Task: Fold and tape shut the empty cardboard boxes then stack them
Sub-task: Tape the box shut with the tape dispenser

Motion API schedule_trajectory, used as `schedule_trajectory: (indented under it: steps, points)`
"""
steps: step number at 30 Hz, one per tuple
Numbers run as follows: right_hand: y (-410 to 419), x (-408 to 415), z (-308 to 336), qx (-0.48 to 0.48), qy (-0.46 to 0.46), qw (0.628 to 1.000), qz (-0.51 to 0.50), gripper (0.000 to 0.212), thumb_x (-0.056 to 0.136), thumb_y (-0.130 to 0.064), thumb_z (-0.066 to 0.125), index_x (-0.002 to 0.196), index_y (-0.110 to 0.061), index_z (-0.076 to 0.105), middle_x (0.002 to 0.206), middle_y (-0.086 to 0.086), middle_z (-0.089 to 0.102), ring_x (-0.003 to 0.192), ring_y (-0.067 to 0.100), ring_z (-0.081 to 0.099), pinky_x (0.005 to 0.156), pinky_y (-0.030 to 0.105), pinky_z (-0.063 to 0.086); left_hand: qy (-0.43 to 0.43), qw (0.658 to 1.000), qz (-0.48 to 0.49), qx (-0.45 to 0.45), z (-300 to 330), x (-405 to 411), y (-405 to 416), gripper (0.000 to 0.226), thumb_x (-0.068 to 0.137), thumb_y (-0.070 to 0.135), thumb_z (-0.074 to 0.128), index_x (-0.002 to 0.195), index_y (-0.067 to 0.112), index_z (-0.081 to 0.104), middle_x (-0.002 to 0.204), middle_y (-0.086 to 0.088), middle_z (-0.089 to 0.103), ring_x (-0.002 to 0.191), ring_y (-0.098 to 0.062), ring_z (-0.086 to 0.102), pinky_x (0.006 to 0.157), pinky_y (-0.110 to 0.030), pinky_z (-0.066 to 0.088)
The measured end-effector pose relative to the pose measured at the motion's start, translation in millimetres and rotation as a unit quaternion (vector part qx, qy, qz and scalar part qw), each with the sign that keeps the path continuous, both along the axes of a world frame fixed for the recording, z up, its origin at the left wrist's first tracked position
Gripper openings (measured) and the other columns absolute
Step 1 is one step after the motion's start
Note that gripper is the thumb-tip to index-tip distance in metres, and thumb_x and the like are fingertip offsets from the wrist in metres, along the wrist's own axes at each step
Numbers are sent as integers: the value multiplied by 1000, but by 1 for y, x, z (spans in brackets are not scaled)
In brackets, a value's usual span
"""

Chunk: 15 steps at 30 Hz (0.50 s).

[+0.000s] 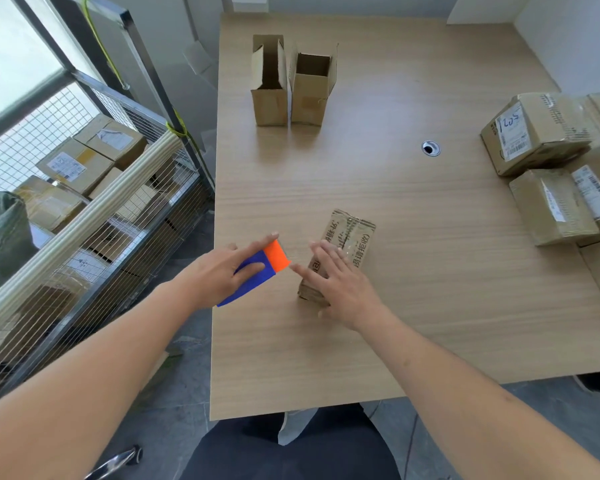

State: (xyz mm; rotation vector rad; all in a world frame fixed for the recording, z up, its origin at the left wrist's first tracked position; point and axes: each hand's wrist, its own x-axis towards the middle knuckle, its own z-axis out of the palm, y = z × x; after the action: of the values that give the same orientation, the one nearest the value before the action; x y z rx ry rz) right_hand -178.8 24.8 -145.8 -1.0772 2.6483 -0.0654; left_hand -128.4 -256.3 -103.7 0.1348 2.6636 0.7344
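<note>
Near the front left corner of the wooden counter [413, 271], both forearms reach in from the bottom of the view, angled toward each other. The left hand [222, 271] is holding a blue and orange tape dispenser [257, 271], palm down, index finger stretched out along its top toward the orange end and the thumb lying across the blue side, so the fingers wrap it loosely. The right hand [336, 278] is spread flat, fingers straight and fanned, pressing on the near end of a taped-up box [343, 251] lying on its side on the counter. Its index fingertip points at the orange tip of the dispenser and looks to be just about touching it, hard to say for sure.

Further back, two open boxes [291, 84] stand upright side by side with their top flaps up. Over at the right edge there's a pile of sealed boxes [548, 168] with shipping labels on them. Off the counter to the left sits a wire cage cart [118, 209] loaded with more parcels.
</note>
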Motion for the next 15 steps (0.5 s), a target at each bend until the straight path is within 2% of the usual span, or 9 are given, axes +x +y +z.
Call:
schedule_trajectory:
  steps: [2, 4, 8, 11, 13, 15]
  points:
    - [11, 1, 1, -11, 12, 996, -85, 109, 73, -38, 88, 159, -42, 21, 165, 14, 13, 154, 35, 12, 126, 46, 19, 47, 999, -11, 18, 6, -1, 2, 57, 103, 61, 29, 153, 64, 3, 96, 1, 48, 81, -23, 53, 84, -41, 47]
    - [22, 3, -5, -38, 19, 989, -139, 97, 82, -27, 83, 159, -40, 25, 164, 10, 23, 153, 33, 17, 126, 44, 21, 87, 995, -23, 29, 9, -1, 3, 59, 102, 61, 27, 157, 58, 5, 102, 1, 45, 83, -23, 51, 85, -41, 47]
    - [39, -3, -18, -102, -22, 989, -105, 88, 86, -6, 68, 158, -40, 31, 169, 2, 20, 158, 26, 7, 128, 43, 11, 117, 991, -32, 54, 17, -3, 3, 62, 102, 57, 33, 159, 52, 9, 110, 2, 46, 88, -21, 50, 85, -42, 48]
    - [48, -14, -11, -175, -124, 972, -95, 69, 86, -9, 64, 148, -37, 50, 167, 0, 25, 158, 20, 7, 128, 40, 9, 110, 990, -50, 66, 23, 0, 8, 66, 102, 48, 41, 159, 51, 8, 117, 2, 46, 91, -21, 53, 87, -42, 49]
    - [49, -20, 3, -249, -202, 937, -138, 50, 92, -24, 70, 140, -34, 60, 160, -1, 40, 153, 15, 24, 126, 33, 20, 104, 990, -60, 76, 27, 1, 13, 69, 101, 43, 44, 159, 51, 8, 120, 3, 46, 92, -22, 54, 87, -42, 50]
    - [41, -24, 27, -368, -295, 852, -228, 39, 97, -30, 69, 136, -31, 64, 142, -4, 61, 134, 12, 53, 114, 29, 42, 99, 989, -66, 88, 30, 0, 21, 71, 100, 41, 45, 159, 53, 8, 121, 5, 46, 92, -21, 53, 88, -41, 49]
